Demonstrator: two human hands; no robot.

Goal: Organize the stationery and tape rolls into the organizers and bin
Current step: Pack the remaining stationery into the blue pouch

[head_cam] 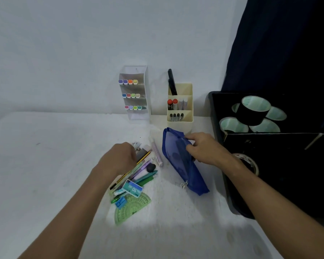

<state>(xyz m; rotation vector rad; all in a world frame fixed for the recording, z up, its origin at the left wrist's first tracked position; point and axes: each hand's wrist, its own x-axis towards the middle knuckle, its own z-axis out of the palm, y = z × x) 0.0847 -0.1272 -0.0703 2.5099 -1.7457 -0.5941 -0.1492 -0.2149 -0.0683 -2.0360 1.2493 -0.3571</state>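
A pile of loose stationery [138,176] lies mid-table: pens, pencils, a staples box [132,188], a green protractor [132,208], a blue sharpener [121,202]. My left hand [118,159] rests on top of the pile, fingers curled down over items I cannot make out. My right hand [204,148] grips the upper edge of a blue mesh pouch [183,161] lying beside the pile. A clear tiered organizer [137,94] with coloured markers and a cream organizer [180,107] with pens stand at the back. A black bin [269,146] on the right holds several tape rolls [254,111].
A clear tape roll [249,162] sits in the bin's front section behind a cardboard divider [269,136]. A dark curtain [288,43] hangs at the right. A lilac pen [156,152] lies between the pile and the pouch. White wall behind the organizers.
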